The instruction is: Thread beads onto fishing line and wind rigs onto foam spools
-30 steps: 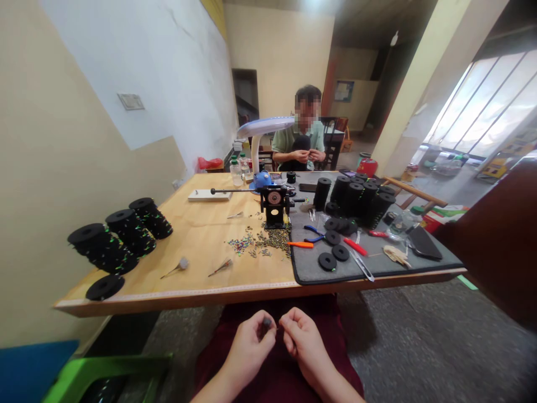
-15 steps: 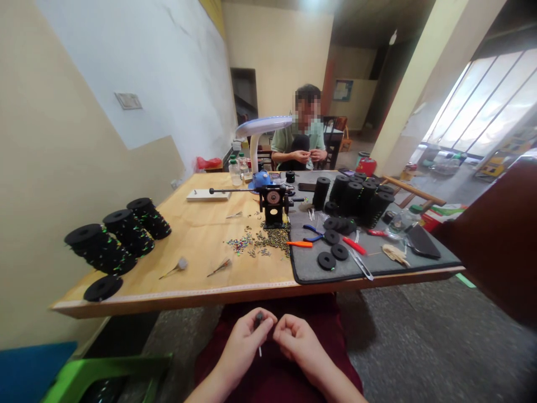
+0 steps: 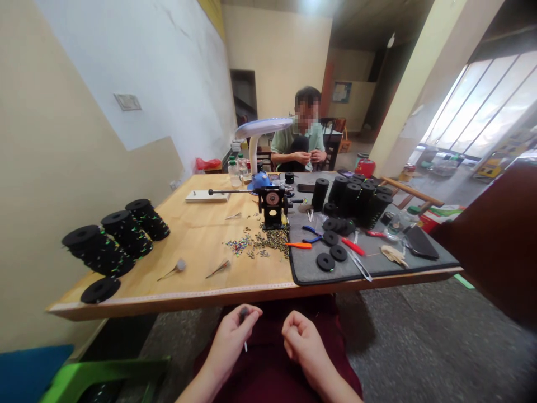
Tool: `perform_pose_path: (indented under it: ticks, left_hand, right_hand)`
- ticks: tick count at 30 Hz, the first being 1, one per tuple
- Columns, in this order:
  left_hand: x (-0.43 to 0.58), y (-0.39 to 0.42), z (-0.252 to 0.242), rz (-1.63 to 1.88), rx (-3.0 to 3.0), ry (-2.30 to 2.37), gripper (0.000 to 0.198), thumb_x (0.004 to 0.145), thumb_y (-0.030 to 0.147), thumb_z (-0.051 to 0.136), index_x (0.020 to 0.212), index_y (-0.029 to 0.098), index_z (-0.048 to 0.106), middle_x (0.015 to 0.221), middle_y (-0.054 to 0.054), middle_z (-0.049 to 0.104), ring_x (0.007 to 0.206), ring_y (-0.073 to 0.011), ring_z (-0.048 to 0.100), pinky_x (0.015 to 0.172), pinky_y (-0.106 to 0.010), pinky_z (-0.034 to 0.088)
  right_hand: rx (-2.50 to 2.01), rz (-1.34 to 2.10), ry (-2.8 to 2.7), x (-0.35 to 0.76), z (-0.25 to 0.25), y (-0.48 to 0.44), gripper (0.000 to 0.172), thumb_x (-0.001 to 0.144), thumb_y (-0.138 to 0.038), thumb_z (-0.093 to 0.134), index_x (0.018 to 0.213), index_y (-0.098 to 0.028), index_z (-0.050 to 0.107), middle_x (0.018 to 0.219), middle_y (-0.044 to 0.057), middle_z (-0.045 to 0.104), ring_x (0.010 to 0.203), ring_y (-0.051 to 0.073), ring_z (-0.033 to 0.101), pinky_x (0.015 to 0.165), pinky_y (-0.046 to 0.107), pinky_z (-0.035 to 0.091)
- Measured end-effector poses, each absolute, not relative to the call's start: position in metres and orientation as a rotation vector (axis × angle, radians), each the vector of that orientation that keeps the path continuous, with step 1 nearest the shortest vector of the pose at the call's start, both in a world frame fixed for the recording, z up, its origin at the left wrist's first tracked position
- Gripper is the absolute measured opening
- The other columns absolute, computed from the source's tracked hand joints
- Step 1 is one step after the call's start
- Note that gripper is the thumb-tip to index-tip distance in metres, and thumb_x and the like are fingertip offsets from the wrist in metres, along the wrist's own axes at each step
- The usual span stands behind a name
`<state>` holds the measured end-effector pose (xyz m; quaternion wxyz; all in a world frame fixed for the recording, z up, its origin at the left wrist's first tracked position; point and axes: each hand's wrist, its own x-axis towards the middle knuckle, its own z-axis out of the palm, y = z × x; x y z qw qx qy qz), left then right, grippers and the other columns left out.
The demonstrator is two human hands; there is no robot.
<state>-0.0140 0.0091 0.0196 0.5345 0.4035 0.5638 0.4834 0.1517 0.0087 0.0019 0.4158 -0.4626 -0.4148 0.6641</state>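
Over my lap, my left hand (image 3: 234, 331) is closed round a small piece with a dark rounded head (image 3: 244, 313) and a thin white stem (image 3: 245, 347) poking out below the fingers. Thumb and forefinger are pinched together at the tip; whether a thread is between them is too fine to see. My right hand (image 3: 302, 338) is curled in a pinch a short way to the right, apart from the left. What its fingers hold, if anything, is hidden. Both hands are below the front edge of the wooden table (image 3: 168, 274).
Stacked black foam spools (image 3: 126, 232) stand at left. A black winding machine (image 3: 272, 204), a pile of small metal parts (image 3: 272, 240), pliers (image 3: 312, 232), an orange-handled tool (image 3: 298, 245) and a grey mat (image 3: 310, 271) lie ahead. A lamp (image 3: 254, 151) and a seated person (image 3: 297, 145) are beyond.
My hands have moved apart from nearly touching: the left went left with the dark-headed piece, the right slightly to the right. Both stay closed.
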Motion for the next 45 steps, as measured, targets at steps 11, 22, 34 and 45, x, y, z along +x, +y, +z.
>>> perform_pose_path:
  ticks: [11,22,34,45]
  left_hand:
    - [0.004,0.008,0.026,0.973,0.902,1.187,0.028,0.064,0.039,0.074,0.071,0.012,0.068,0.051,0.006,0.046,0.044,-0.0053,0.029,0.044,-0.02,0.02]
    - [-0.01,0.012,0.025,1.024,1.049,1.281,0.03,0.068,0.043,0.07,0.068,0.013,0.064,0.054,0.005,0.047,0.048,-0.0076,0.034,0.047,-0.02,0.027]
    - [-0.006,0.009,0.039,0.994,1.423,1.393,0.024,0.077,0.036,0.059,0.065,0.015,0.063,0.059,-0.002,0.061,0.06,-0.0157,0.052,0.058,-0.024,0.039]
    - [-0.024,0.044,0.062,0.787,2.058,1.652,0.02,0.085,0.025,0.046,0.076,0.019,0.062,0.074,-0.005,0.066,0.07,-0.0189,0.059,0.065,-0.027,0.041]
  right_hand:
    - [-1.179,1.601,-1.183,0.151,-0.008,0.008,0.032,0.075,-0.047,0.06,0.068,-0.02,0.044,0.039,-0.009,0.048,0.032,0.004,0.029,0.037,0.017,0.021]
    - [-1.199,1.5,-1.342,0.164,-0.001,0.013,0.035,0.08,-0.05,0.057,0.088,-0.016,0.06,0.076,0.007,0.07,0.063,0.017,0.062,0.042,0.019,0.04]
    - [-0.952,1.733,-1.31,0.142,0.012,0.021,0.04,0.075,-0.053,0.062,0.088,-0.016,0.055,0.061,-0.001,0.06,0.048,0.01,0.053,0.046,0.021,0.044]
    - [-1.055,1.564,-1.251,0.149,0.005,0.031,0.049,0.067,-0.066,0.06,0.064,-0.021,0.041,0.035,-0.012,0.037,0.032,0.004,0.027,0.037,0.018,0.016]
